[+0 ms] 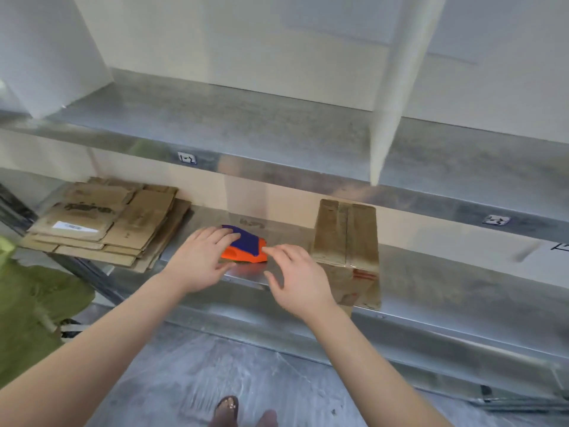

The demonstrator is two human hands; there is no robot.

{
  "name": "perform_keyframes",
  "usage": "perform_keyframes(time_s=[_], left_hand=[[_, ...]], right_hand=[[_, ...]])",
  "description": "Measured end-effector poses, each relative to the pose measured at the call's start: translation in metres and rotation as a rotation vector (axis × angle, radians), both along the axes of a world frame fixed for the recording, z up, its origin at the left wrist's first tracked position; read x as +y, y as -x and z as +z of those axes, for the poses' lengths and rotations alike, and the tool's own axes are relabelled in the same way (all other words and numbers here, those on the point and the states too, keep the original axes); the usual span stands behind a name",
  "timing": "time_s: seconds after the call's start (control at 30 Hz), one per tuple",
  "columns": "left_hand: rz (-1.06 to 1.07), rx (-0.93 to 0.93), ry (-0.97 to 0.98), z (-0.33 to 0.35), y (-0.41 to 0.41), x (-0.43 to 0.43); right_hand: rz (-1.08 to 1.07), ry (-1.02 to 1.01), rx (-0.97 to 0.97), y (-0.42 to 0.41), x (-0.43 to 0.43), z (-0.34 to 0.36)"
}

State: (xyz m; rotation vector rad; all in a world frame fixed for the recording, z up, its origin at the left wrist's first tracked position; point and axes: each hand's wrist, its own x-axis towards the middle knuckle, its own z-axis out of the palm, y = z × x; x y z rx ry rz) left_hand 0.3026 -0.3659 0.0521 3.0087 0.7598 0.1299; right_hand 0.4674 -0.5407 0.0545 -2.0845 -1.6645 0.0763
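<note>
Scene: a person stands at a metal rack, both bare arms reaching to its lower shelf.
Object: an orange-and-blue tool, blurred beyond closer naming, lies flat on the lower shelf near its front edge, between the two hands.
Left hand: grip open, fingers laid nearly straight over the tool's blue top, thumb spread along its near side.
Right hand: grip open and holding nothing, fingers relaxed, forefinger tip at the tool's orange right edge.
Sealed box: a brown carton stands just right of the right hand, its flaps taped shut, contents hidden.
Flattened cartons: a stack of folded cardboard lies at the shelf's left end, well apart from the tool.
Upper shelf: it carries white panels, standing on edge.
Floor: grey, with green cloth heaped at left.
</note>
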Motion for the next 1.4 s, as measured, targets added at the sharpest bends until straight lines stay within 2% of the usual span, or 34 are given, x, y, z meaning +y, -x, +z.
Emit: perform_keyframes(time_s=[0.07,0.2,0.27,0.43,0.77,1.1,1.27,1.4], left_hand=[[0.025,0.059,0.014,-0.011,0.006,0.017],[0.022,0.298,0.057,-0.035,-0.005,0.040],[-0.030,0.281,0.063,-0.041,-0.018,0.051],[-0.137,0.238,0.099,-0.053,-0.039,0.080],[-0.179,0.313,0.361,-0.060,-0.075,0.109],[-0.145,0.122,0.516,-0.065,-0.053,0.109],[-0.190,0.038,0.459,-0.062,-0.045,0.100],[-0.235,0.014,0.406,-0.052,-0.035,0.103]], right_hand=[[-0.035,0.067,0.064,0.012,0.022,-0.019],[-0.226,0.277,0.146,0.025,0.047,-0.065],[-0.323,0.366,0.164,0.023,0.053,-0.081],[-0.426,0.427,0.169,0.012,0.063,-0.098],[-0.505,0.506,0.243,0.008,0.072,-0.114],[-0.472,0.510,0.164,0.006,0.072,-0.106],[-0.471,0.484,0.205,0.007,0.070,-0.109],[-0.476,0.423,0.309,0.006,0.072,-0.111]])
